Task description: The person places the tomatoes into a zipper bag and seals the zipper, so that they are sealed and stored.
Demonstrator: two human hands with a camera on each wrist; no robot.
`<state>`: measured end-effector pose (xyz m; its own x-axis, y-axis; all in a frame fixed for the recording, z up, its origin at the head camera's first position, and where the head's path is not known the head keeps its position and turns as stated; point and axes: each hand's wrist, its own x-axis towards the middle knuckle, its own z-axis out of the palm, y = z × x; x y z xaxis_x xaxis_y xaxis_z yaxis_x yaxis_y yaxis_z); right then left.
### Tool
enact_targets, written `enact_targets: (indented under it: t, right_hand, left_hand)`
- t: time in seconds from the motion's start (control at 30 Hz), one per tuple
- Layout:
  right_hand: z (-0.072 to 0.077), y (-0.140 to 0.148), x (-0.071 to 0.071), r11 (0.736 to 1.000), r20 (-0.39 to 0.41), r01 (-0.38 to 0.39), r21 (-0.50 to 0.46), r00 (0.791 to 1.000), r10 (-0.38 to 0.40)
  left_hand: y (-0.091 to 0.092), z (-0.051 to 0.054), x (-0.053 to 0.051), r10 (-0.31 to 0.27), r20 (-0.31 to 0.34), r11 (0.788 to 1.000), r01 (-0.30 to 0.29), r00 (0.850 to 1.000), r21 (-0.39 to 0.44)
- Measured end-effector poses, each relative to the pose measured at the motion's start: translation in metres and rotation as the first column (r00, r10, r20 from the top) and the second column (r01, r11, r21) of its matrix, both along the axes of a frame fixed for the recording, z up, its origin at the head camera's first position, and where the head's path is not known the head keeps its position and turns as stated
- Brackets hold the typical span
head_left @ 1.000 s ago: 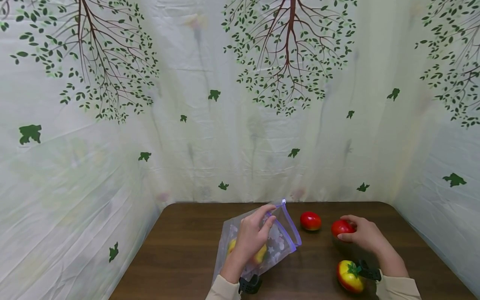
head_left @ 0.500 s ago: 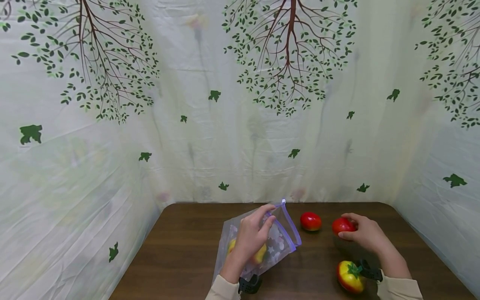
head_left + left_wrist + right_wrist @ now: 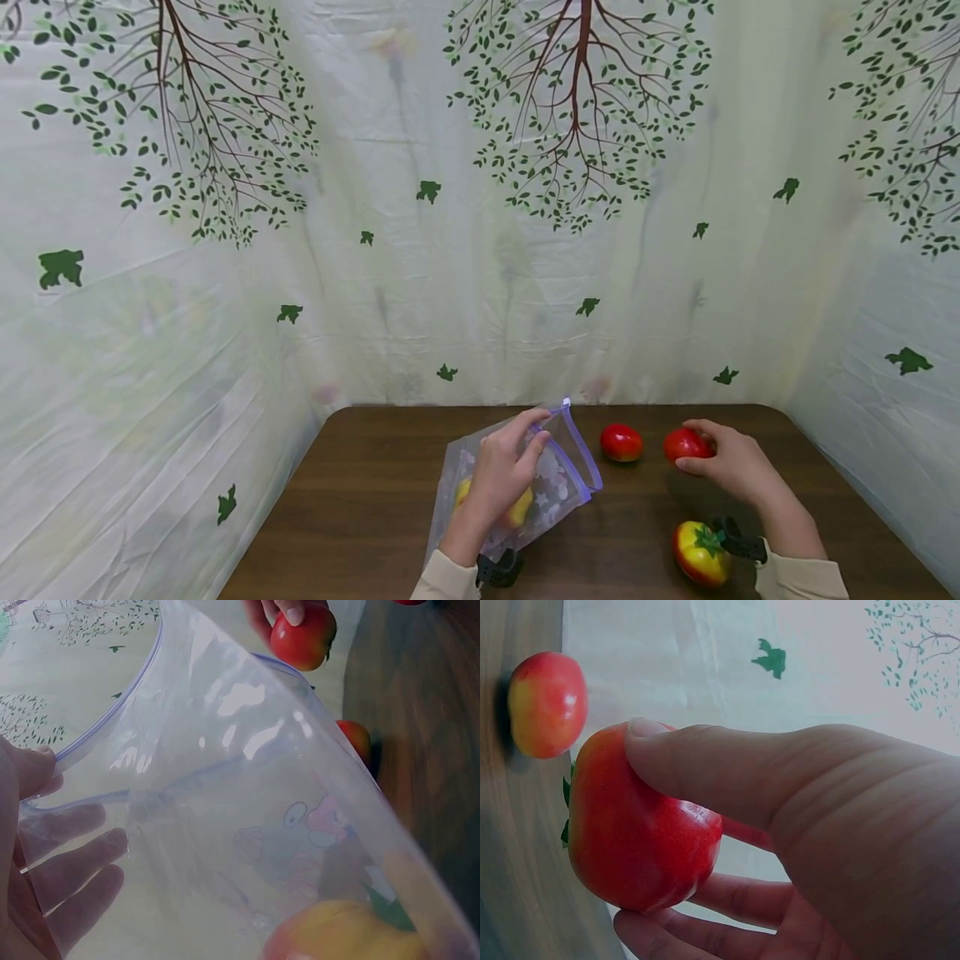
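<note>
My left hand (image 3: 498,475) pinches the rim of a clear zip bag (image 3: 558,492) with a purple closure, thumb on one side and fingers seen through the plastic in the left wrist view. The bag's mouth gapes toward the right. Inside lies a yellow-red tomato (image 3: 345,934) with a green leaf, partly blurred by the plastic. My right hand (image 3: 738,467) grips a red tomato (image 3: 641,825) between thumb and fingers, held off the table; its green calyx faces away from the palm. Another red tomato (image 3: 621,442) sits between the bag and this hand.
A yellow-red tomato (image 3: 701,552) with a green top rests on the dark wooden table (image 3: 360,500) beside my right wrist strap (image 3: 738,542). Behind the table hangs a pale cloth (image 3: 510,350) printed with trees and leaves.
My right hand has risen slightly with the red tomato. The left hand and the bag have stayed in place.
</note>
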<state>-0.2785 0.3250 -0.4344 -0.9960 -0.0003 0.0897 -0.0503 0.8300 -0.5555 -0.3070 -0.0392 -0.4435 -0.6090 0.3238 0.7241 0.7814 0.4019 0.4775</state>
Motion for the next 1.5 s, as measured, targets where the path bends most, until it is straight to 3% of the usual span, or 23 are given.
enact_targets:
  t: [0.5, 0.83, 1.5]
  right_hand:
    - [0.012, -0.010, 0.006, 1.000, -0.033, -0.005, 0.009, 0.999, 0.005]
    - [0.017, -0.018, 0.010, 1.000, -0.073, -0.020, 0.000, 0.997, 0.020]
    - [0.025, -0.034, 0.013, 0.998, -0.081, -0.024, -0.055, 0.997, 0.019]
  left_hand:
    - [-0.001, -0.002, -0.001, 0.024, -0.015, 1.000, -0.024, 1.000, -0.010]
    - [-0.002, -0.002, 0.000, 0.013, 0.003, 1.000, -0.013, 1.000, -0.003]
    - [-0.001, 0.000, 0.000, 0.002, -0.001, 1.000, -0.002, 1.000, 0.005]
